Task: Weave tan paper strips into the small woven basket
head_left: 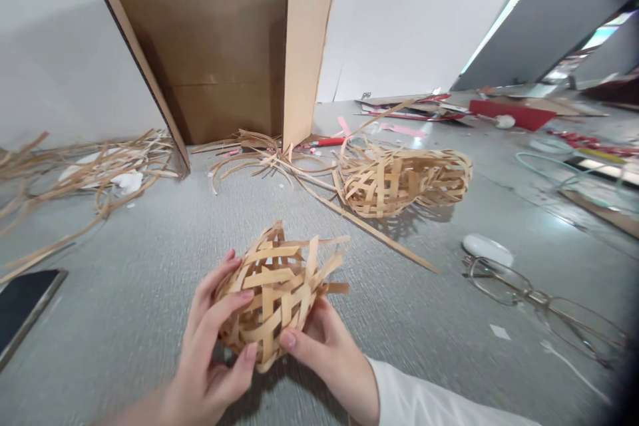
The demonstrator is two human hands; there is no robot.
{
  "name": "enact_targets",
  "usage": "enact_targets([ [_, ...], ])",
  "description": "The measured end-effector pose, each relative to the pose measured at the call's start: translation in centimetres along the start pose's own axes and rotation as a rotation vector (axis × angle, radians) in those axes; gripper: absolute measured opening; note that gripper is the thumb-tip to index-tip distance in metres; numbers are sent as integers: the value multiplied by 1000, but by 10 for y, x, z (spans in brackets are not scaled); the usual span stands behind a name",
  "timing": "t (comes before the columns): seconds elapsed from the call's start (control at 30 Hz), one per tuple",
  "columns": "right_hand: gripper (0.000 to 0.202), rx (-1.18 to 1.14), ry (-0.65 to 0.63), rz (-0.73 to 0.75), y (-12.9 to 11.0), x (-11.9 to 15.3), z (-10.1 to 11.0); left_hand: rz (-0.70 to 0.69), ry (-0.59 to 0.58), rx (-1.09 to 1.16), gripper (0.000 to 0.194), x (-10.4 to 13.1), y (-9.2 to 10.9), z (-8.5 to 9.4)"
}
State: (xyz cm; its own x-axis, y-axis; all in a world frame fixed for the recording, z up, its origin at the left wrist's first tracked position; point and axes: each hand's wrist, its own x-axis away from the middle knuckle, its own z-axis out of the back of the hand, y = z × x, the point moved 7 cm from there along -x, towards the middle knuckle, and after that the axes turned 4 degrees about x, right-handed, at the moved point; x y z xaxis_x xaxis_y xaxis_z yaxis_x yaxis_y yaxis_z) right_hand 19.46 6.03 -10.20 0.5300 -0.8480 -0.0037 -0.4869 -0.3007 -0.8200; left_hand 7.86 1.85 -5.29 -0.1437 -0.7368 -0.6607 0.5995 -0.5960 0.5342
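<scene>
Weave at dial centre, held near the wearer; all clock bearings taken from it. Open lattice of flat tan strips, body rounded. Loose ends poke out toward 2 and 3.

Left hand at 8: fingers spread and curved round that side, thumb low, weave held between. Right hand at 4: thumb pressed on the near face; other fingers mostly hidden behind, so their exact grip cannot be told.

Step in hand, my reading: steadying the body and working or tightening the crossings near the right thumb. Next move would seem to call for the left to brace the form while the right takes up a free end and tucks it over-under. Risk: too hard a squeeze could spring the lattice.

Phone at 9. Glasses at 3, mouse just beyond. Lone strip on the table, toward 2. Finished-looking basketwork, waisted, between 1 and 2. Strip heap at 10.

Farther: red tool just past 12; box, open side facing, between 11 and 12; red card toward 2.
</scene>
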Motion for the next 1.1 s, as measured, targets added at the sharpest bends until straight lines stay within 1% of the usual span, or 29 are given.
enact_targets([
  [0.17, 55, 31, -12, 3, 5, 1, 0, -14, -16, 12, 43, 1, 1, 0],
  [0.37, 47, 9, -8, -7, 8, 2, 1, 6, -24, 25, 46, 3, 0, -1],
  [0.47, 53, 14, -14, -29, 8, 1, 4, 2, -25, 48, 45, 3, -3, 2],
  [0.5, 56, 34, -10, -47, 8, 0, 7, -4, -7, 59, 44, 3, -4, 5],
  [0.57, 60, 118, -14, -90, 6, -2, 10, 0, 31, 47, 42, -1, -6, 11],
  [0.63, 61, 226, -41, -113, 1, -3, 12, 22, 26, -15, 42, -7, -8, 16],
  [0.73, 60, 340, -95, -104, -7, -7, 12, 61, -63, -106, 38, -21, -9, 17],
  [0.83, 58, 417, -85, -78, -10, -11, 16, 109, -111, -119, 30, -33, -10, 18],
  [0.9, 55, 501, -13, 19, -18, -12, 22, 148, -118, -93, 26, -39, -10, 20],
  [0.93, 52, 568, 60, 108, -27, -12, 26, 163, -120, -78, 24, -41, -10, 21],
  [1.0, 41, 757, 250, 363, -54, -4, 30, 180, -126, -69, 21, -44, -9, 23],
  [1.03, 36, 859, 345, 511, -69, 5, 28, 179, -139, -71, 20, -45, -7, 23],
  [1.07, 32, 956, 421, 652, -83, 15, 24, 176, -165, -72, 19, -45, -6, 21],
  [1.1, 31, 1033, 455, 775, -95, 24, 16, 176, -196, -70, 19, -45, -4, 19],
])
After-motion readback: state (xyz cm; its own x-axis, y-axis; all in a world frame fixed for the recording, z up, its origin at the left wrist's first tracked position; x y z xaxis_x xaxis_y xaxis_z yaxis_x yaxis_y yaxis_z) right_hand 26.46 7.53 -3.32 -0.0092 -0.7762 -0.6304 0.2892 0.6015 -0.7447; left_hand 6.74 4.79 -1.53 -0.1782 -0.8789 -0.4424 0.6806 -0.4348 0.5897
